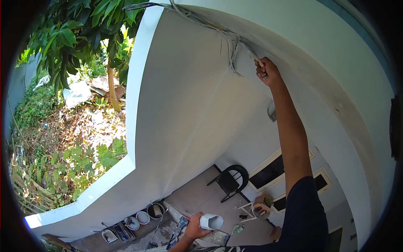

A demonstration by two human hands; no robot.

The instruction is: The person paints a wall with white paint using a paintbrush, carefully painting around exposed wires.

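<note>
My right hand [268,72] is raised high at the end of a stretched arm, fingers wrapped round a slim paintbrush [254,55]. Its pale end reaches the upper wall beside a bundle of grey cables [231,47]; whether it touches the wall I cannot tell. Low in the view, my left hand [194,227] is closed round a white cup-like container [211,221]. The container's open mouth faces right, and its contents are hidden.
A pale wall [180,96] curves along a garden with a tree [111,86]. Far below on the floor are a black chair [228,182], several buckets [142,217], green slippers [238,229] and a box [262,201] on a small stand. A worn board [216,238] lies under my left hand.
</note>
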